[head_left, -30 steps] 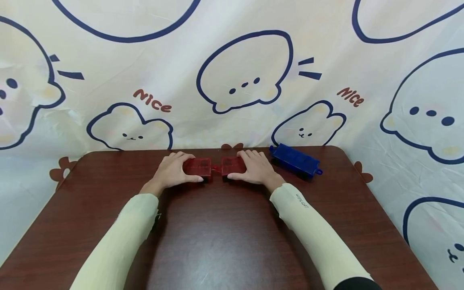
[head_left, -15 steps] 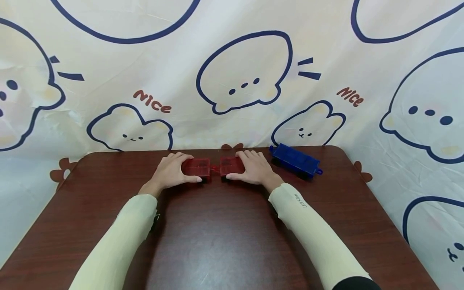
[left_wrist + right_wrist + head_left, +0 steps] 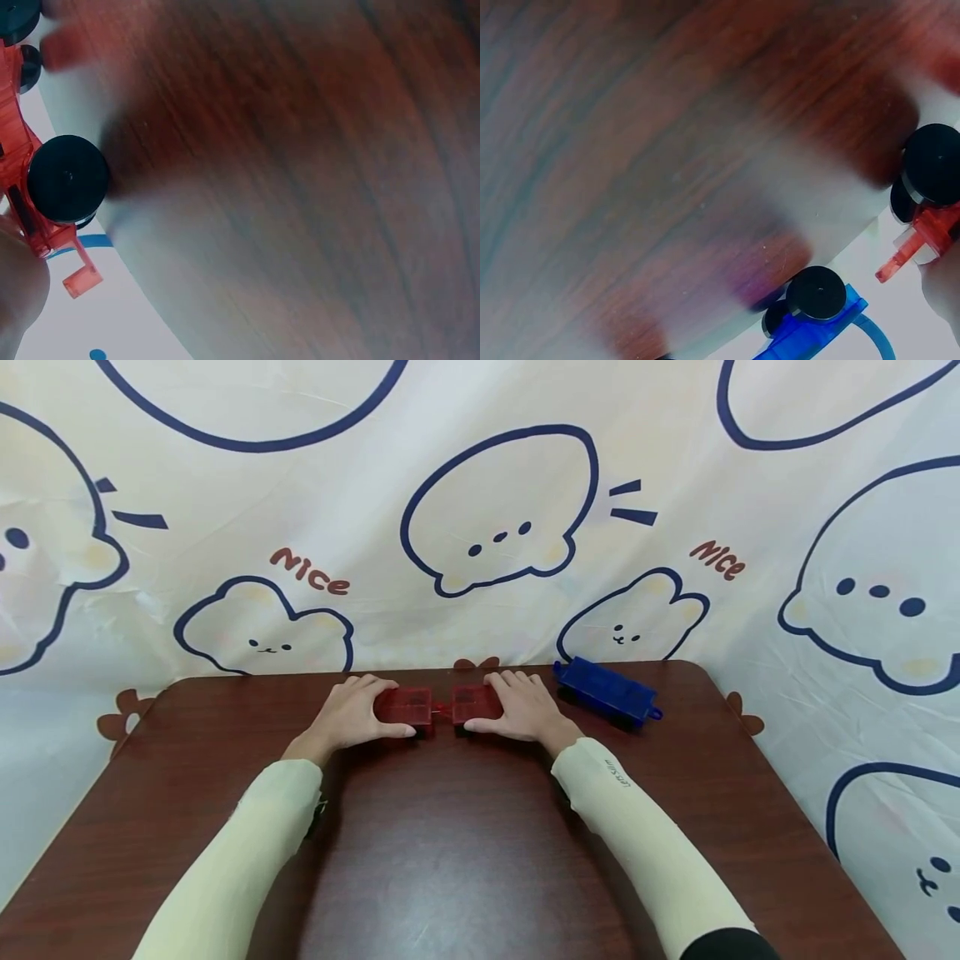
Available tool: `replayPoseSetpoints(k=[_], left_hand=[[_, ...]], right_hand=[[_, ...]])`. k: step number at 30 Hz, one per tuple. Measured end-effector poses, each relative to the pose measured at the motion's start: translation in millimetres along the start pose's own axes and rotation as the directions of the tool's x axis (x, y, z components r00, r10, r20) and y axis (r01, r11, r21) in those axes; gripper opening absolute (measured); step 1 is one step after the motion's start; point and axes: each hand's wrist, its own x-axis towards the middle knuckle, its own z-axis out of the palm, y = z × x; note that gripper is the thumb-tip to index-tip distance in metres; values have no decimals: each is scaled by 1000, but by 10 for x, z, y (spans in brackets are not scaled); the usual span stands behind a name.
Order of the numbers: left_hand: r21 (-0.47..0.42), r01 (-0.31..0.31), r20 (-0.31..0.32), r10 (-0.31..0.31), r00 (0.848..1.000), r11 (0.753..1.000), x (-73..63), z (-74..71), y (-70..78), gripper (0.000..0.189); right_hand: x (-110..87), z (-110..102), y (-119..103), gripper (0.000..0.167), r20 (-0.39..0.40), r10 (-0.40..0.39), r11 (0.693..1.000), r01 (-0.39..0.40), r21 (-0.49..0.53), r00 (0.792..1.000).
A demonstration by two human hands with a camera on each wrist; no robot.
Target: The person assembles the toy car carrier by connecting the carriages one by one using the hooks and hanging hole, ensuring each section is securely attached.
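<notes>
Two see-through red toy wagons stand end to end near the table's far edge. My left hand (image 3: 345, 714) grips the left red wagon (image 3: 407, 706), thumb along its near side and fingers at its far side. The right red wagon (image 3: 474, 703) is held the same way by my right hand (image 3: 528, 710). A thin red link (image 3: 442, 710) spans the small gap between them; whether it is hooked is too small to tell. Black wheels (image 3: 67, 180) show under the left wagon in the left wrist view. Each hand covers its wagon's outer end.
A blue toy wagon (image 3: 607, 691) stands at an angle just right of my right hand, by the far edge, with a loop at its end. The dark brown table (image 3: 450, 843) reaches a patterned cloth (image 3: 390, 627) hanging behind it.
The head view has turned very slightly, so everything sits a little further left. Both hands keep their grip, and the wagons' spacing looks the same.
</notes>
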Motion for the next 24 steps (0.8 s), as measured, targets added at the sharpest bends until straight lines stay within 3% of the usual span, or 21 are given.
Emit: replayPoseSetpoints(k=[7,14,24], left_hand=[[5,-1,19,1,1000,1000,-10,-27,2,99],[4,10,-21,-10,1000,1000,-13,-18,30,100],[-14,-7,-36,7,999,1000,52,-25,173,97]], right_hand=[[-11,-21,-3,99,-18,-32,999,31,-16,999],[-12,-50,-30,91,-82,-94,996,94,-12,992],[-89,-100,21,90,-108,-70,997,72,17,992]])
